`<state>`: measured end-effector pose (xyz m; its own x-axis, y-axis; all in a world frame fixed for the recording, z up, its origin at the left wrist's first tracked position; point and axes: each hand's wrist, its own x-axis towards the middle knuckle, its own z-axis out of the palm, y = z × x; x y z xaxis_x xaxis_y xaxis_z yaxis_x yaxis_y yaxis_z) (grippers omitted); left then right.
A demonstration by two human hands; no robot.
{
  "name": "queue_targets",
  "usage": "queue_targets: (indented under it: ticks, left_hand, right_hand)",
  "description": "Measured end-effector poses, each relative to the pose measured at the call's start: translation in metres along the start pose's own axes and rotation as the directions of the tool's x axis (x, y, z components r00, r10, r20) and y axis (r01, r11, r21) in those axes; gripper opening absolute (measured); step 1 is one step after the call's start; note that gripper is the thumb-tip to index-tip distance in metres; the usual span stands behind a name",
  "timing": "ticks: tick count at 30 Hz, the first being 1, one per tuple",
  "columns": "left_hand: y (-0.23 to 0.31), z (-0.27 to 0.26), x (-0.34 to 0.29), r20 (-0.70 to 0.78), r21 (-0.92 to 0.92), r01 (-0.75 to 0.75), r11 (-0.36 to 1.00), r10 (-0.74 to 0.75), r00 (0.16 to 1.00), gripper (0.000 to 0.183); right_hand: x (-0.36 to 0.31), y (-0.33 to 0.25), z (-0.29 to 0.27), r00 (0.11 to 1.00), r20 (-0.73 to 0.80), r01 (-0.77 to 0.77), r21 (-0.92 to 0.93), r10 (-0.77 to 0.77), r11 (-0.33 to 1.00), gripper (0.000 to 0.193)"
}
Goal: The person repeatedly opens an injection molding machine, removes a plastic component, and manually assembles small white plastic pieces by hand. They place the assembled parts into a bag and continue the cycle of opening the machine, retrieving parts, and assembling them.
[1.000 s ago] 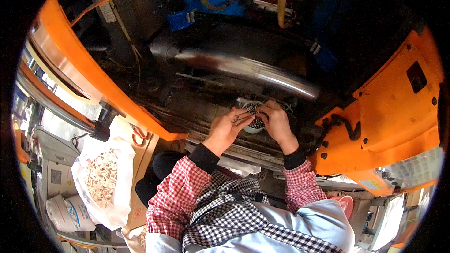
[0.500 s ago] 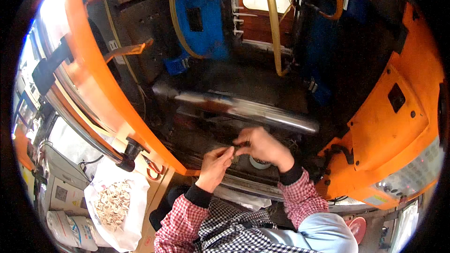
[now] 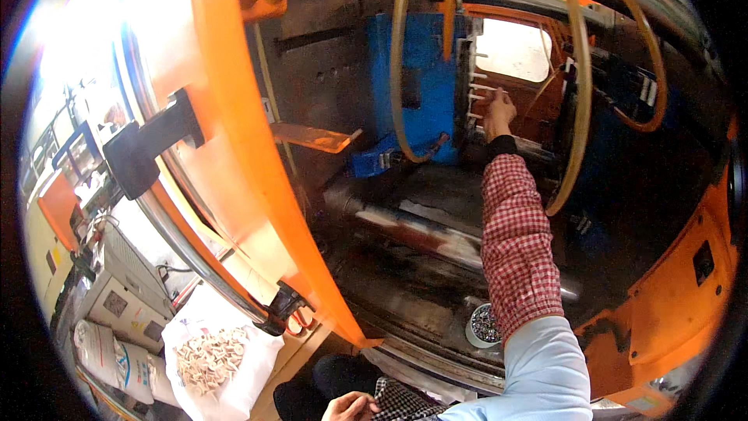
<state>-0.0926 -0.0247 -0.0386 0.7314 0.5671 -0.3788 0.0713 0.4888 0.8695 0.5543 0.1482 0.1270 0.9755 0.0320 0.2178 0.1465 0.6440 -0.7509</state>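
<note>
My right hand is stretched deep into the machine, at the inner side of the blue mould half. Its fingers are pinched together beside a row of thin pale pins that stick out from the mould face. Whatever sits between those fingertips is too small to make out. Low in the view, my left hand rests near my lap with curled fingers, their contents hidden. Below my right forearm stands a round white tub filled with small shiny metal pieces.
Yellowish hoses hang in front of the mould. A thick steel bar crosses the machine bed. At left are the orange door with its black handle and a white bag of beige plastic parts.
My hands were together above the machine's front edge. The right has reached forward to the mould pins, the left has dropped to my lap, uncovering the tub. The whole view has shifted.
</note>
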Motion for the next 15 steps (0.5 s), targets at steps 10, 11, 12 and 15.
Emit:
queue_targets:
  ticks: [10, 11, 12, 15]
  left_hand:
    - [0.003, -0.019, -0.019, -0.18, -0.044, -0.054, 0.998, 0.046, 0.983, 0.013]
    - [0.006, -0.023, -0.019, -0.224, -0.016, 0.036, 0.999, -0.039, 0.974, 0.009]
    - [0.006, -0.025, -0.02, -0.192, -0.062, -0.053, 0.997, 0.041, 0.981, 0.009]
    - [-0.001, -0.038, -0.028, -0.205, -0.221, -0.151, 0.963, 0.106, 0.973, 0.011]
  right_hand:
    - [-0.065, -0.067, -0.01, 0.859, -0.284, 0.307, -0.38, -0.426, 0.873, 0.027]
    - [-0.1, -0.081, -0.018, 0.806, -0.25, 0.407, -0.423, -0.536, 0.81, 0.028]
    - [-0.145, -0.094, -0.031, 0.783, -0.121, 0.477, -0.512, -0.61, 0.714, 0.036]
    - [-0.32, -0.119, -0.097, 0.778, 0.158, 0.627, -0.245, -0.608, 0.739, 0.028]
